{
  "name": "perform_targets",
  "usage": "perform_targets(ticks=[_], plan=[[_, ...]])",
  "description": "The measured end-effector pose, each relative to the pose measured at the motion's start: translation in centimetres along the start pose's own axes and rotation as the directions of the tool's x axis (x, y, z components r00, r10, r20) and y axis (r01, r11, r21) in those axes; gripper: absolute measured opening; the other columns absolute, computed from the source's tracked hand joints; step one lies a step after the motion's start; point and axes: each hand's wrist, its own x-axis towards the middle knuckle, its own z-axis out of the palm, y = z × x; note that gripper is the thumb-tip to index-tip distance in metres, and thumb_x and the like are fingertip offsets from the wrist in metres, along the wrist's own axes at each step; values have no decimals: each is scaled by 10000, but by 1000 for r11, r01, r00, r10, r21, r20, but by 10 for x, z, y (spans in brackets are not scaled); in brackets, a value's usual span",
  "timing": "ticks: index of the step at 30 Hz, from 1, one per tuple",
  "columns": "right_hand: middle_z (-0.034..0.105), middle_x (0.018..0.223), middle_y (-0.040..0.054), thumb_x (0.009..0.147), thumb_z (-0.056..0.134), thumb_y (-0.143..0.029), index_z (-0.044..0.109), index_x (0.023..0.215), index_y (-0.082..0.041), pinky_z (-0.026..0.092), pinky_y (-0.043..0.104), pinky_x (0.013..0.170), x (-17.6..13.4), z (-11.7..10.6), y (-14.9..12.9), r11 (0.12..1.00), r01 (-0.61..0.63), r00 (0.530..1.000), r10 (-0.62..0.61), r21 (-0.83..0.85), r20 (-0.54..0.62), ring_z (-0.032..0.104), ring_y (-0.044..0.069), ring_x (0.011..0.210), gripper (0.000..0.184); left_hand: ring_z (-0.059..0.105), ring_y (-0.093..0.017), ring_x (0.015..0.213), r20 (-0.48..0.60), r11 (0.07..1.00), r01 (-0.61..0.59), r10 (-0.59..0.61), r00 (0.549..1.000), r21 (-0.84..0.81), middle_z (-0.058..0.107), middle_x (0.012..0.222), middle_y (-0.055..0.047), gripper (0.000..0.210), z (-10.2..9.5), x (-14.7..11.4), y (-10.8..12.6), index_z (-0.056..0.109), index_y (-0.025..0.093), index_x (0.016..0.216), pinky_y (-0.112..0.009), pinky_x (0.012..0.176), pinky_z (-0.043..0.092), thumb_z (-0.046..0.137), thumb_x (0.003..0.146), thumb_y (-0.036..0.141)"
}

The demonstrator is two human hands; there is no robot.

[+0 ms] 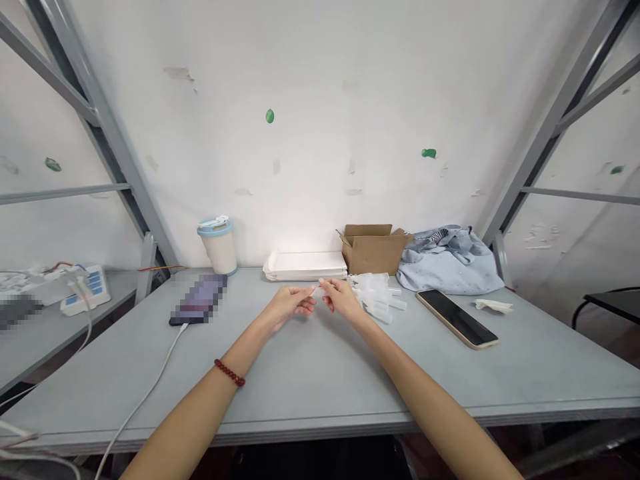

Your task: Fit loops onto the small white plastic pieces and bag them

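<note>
My left hand [290, 305] and my right hand [343, 299] meet above the middle of the grey table [320, 373], fingertips almost touching. Each pinches with thumb and forefinger at a tiny pale piece [318, 291], too small to name. On the left hand the other fingers curl loosely below. Just right of my right hand lies a loose pile of translucent white tube-like pieces [380, 295], partly hidden by that hand. Behind the hands rests a stack of flat white boxes or trays [305, 267].
An opened cardboard box [375, 255] stands beside a light blue cloth bundle [447, 263]. A phone [457, 319] and a crumpled tissue [493, 306] lie at right. Leftward are a lidded cup [219, 250], a blurred phone [199, 300] and its white cable [150, 393].
</note>
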Motion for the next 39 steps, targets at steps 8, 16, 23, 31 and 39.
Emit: perform_targets(ticks=[8,16,23,31,39], plan=[[424,416,-56,812,516,-565,509,717,-212,310,239,361,-2,-1,-1,999,-52,999,52,0,5,340,94,348,366,547,-132,569,-6,979,-141,143,990,148,613,623,-35,409,1,-2,2,661,138,630,-290,607,476,758,615,535],[547,547,-15,770,593,-468,560,760,-183,372,243,415,-2,-4,-4,999,1,1000,-1,-45,5,445,107,429,287,558,-128,600,-63,995,-84,87,994,49,632,666,-33,316,1,-1,1,688,126,683,-298,640,481,812,580,399],[598,662,-4,789,554,-364,624,845,-171,418,236,510,-5,-4,-6,978,131,991,-132,-160,7,521,115,540,213,562,-120,573,-8,996,49,-50,999,-69,609,652,-41,422,-5,0,-1,658,112,712,-284,607,463,736,673,525],[448,456,-41,798,535,-504,518,579,-181,325,244,523,-7,-3,-7,913,158,982,-184,-376,-35,431,108,477,391,460,-80,476,-63,1000,-26,27,998,18,513,559,17,460,-2,4,-9,596,131,628,-257,512,427,708,655,576],[373,428,-70,616,705,-590,406,482,-204,396,252,424,-7,-3,-9,990,-53,998,50,129,23,342,67,377,506,603,-155,621,-65,954,-271,280,958,128,613,630,-15,403,1,4,-5,654,144,668,-341,697,531,757,584,524]])
